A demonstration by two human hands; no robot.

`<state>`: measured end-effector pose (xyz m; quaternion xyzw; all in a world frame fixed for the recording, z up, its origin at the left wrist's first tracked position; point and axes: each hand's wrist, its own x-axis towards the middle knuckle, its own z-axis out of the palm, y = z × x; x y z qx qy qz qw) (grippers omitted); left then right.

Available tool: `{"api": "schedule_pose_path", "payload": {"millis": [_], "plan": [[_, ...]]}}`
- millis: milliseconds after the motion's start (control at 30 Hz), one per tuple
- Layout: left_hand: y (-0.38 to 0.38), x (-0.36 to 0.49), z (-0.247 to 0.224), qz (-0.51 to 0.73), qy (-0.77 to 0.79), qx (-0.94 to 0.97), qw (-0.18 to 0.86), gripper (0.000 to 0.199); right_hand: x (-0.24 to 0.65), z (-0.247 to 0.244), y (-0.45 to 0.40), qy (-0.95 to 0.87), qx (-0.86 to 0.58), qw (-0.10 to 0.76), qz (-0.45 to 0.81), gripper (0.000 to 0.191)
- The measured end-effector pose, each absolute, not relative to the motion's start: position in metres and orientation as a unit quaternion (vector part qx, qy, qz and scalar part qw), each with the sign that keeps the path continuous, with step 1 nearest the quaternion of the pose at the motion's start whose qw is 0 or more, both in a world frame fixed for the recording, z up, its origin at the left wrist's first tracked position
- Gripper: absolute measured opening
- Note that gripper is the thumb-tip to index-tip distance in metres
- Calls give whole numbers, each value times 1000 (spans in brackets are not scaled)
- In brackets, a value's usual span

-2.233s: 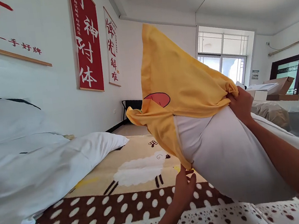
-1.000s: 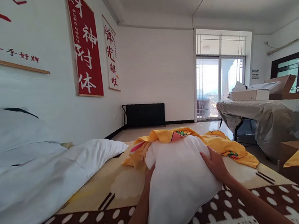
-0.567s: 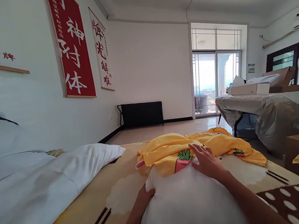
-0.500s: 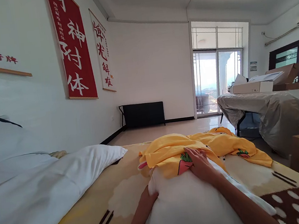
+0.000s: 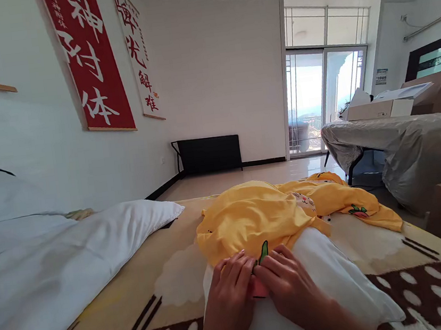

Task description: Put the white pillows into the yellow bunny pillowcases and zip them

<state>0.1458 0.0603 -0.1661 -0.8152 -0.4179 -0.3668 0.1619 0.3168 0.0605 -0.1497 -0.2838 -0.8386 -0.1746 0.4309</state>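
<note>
Both hands together on a white pillow (image 5: 330,274) at 6 o'clock, low in the head view. Left hand (image 5: 229,284) and right hand (image 5: 289,280) side by side, fingertips meeting at the near edge of a yellow pillowcase (image 5: 259,216), pinching that hem against the pillow's top. Green and pink print peeking out between the fingers. Pillowcase bunched over the far end of the pillow, trailing toward 2 o'clock across the bed. Near end of the pillow bare, running off the bottom edge beneath the forearms.

Underneath, a bed cover (image 5: 140,298) in cream, with a brown band of white dots at 7 and 4 o'clock. At 9 o'clock, a second white pillow (image 5: 67,259) lying flat beside folded white bedding (image 5: 1,213). On the wall at 11 o'clock, a red scroll (image 5: 89,58) and a narrower white scroll (image 5: 136,52). At 12 o'clock, a black bench (image 5: 209,154) against the far wall. At 1 o'clock, a glass door (image 5: 327,98). At 3 o'clock, a table (image 5: 398,143) draped in grey sheeting, with cardboard boxes (image 5: 393,103) on top.
</note>
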Motion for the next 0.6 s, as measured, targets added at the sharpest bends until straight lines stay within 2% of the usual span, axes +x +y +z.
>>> {"api": "schedule_pose_path", "payload": {"millis": [100,233,400,467,600], "plan": [[63,142,-170,-437,-425,-786,104,26,321,-149,67,-843,-322,397,-171,18],[55,143,-165,-500,-466,-730,0,19,362,-143,98,-781,-457,384,-181,41],[44,146,-156,-528,-480,-699,-45,16,409,-151,141,-700,-590,390,-102,29],[47,144,-158,-515,-494,-699,-41,15,415,-155,146,-683,-594,416,-90,28],[56,138,-165,-473,-508,-720,-16,14,415,-149,131,-605,-556,560,-104,25]]}}
